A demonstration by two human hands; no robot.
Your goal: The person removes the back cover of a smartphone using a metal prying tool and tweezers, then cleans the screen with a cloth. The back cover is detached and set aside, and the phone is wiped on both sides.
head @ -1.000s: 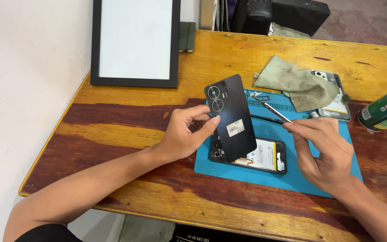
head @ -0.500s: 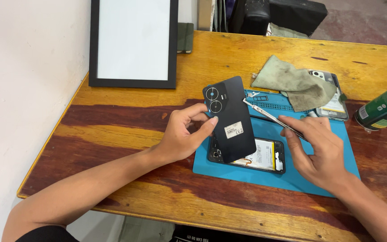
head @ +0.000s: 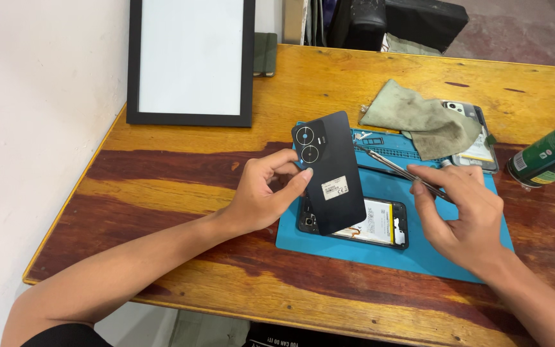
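The left hand (head: 266, 193) grips a black phone back cover (head: 330, 172) by its left edge, thumb and fingers closed on it, and holds it tilted up off the opened phone (head: 367, 223). The cover's inner face looks toward the camera, with 2 round camera cut-outs near its upper end and a small pale sticker lower down. Its lower end overlaps the left part of the opened phone, which lies flat on a blue work mat (head: 419, 257) with its battery and inner parts exposed. The right hand (head: 464, 215) hovers over the right side of the mat, fingers pinched together on metal tweezers (head: 396, 168) whose thin tips point up and left, ending near the cover's upper right edge; I cannot tell if they touch it. Behind the mat, a crumpled greenish cloth (head: 419, 119) partly covers a second opened phone (head: 473, 138). A green spray can (head: 550, 157) lies at the right edge of the wooden table (head: 181, 186). A black-framed white panel (head: 191, 61) stands at the table's back left, against the wall.
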